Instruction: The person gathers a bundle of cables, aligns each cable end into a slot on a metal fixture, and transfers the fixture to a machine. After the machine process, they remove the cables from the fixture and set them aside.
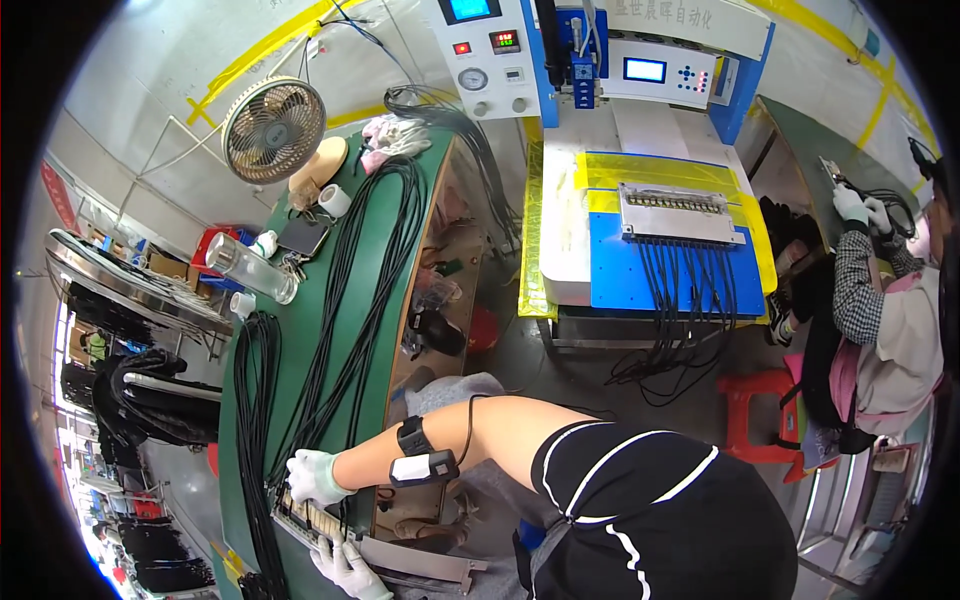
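Note:
At the near end of the green table [375, 270] lies a long metal fixture [425, 562] with a row of pale slots and black cables [345, 300] running to it. My right hand [315, 477], in a white glove, reaches over its far side. The fingers are bent down among the cable ends, closed on something I cannot make out. My left hand [345, 572], gloved too, comes from the lower edge. Its fingers are stretched out and rest by the near side of the fixture. A device is strapped to my right forearm.
On the table stand a fan [273, 130], a glass bottle [252, 268] and tape rolls [335, 200]. A machine [650, 75] holds a similar fixture [680, 213] with cables on a blue plate. At right, a co-worker [890, 300] handles cables near a red stool [750, 425].

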### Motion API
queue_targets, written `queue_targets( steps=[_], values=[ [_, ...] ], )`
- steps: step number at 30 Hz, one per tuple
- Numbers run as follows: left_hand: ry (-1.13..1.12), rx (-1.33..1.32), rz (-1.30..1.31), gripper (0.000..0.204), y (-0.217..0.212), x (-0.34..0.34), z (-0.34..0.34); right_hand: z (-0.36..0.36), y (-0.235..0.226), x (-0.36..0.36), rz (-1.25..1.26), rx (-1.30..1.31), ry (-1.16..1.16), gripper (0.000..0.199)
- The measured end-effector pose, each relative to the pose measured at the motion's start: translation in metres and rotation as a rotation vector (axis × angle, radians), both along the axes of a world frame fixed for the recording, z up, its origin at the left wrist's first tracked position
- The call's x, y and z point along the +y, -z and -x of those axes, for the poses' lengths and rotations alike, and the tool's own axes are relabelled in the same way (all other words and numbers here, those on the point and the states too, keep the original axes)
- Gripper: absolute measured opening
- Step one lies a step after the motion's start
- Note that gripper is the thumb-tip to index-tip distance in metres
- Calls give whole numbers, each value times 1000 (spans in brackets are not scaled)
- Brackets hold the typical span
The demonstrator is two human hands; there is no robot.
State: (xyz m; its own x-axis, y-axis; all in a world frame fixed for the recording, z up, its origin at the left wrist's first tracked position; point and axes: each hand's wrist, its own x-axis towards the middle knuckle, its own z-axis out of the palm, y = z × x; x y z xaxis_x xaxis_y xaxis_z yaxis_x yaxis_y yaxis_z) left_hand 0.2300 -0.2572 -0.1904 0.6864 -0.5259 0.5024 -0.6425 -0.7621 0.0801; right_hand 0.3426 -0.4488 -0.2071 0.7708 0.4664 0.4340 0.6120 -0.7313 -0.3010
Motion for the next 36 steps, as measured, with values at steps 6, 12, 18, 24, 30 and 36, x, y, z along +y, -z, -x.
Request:
queue_targets(
  steps=[6,12,18,24,30,36],
  values=[
    [-182,180,92,27,36,42,-3,4,0,28,81,-157,17,12],
    [-96,52,156,29,30,6,-17,-1,-17,-8,169,-31,65,15],
    [-371,142,536,16,30,42,-19,-6,-7,1,-132,-92,-250,15],
    [-256,55,566,15,8,25,-23,20,-20,13,-263,8,-395,19],
    [-152,69,557,9,-4,22,-15,23,-28,18,-217,234,-457,15],
    [-192,158,683,9,4,26,-13,26,-24,27,-167,118,-438,16]
  ],
)
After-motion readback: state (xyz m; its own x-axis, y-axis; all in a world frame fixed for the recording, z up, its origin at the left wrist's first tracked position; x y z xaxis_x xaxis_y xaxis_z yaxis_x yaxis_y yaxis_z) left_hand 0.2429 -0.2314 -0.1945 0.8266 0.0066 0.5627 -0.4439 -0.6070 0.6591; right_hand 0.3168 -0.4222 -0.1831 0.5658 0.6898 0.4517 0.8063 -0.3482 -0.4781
